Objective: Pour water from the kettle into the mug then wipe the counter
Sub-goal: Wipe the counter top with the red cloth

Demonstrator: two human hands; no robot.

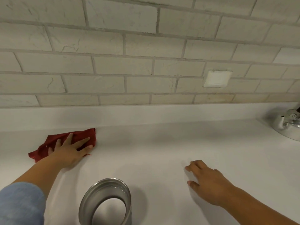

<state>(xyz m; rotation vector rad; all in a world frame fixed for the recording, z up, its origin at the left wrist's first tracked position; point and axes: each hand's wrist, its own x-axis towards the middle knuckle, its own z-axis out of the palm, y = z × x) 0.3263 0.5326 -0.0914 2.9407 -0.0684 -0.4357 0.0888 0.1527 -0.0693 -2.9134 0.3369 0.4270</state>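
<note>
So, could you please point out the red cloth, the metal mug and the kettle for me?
red cloth (pixel 84 133): head view, on the bare fabric beyond the fingers.
metal mug (pixel 86 207): head view, on its outer left wall.
kettle (pixel 285 125): head view, on its shiny body at the right edge.

The kettle (pixel 288 125) is cut off at the right edge, the mug (pixel 105 203) at the bottom.

cloth (pixel 76 137) left (under hand (pixel 69 151)) | mug (pixel 105 202) front | kettle (pixel 287 125) right
</note>
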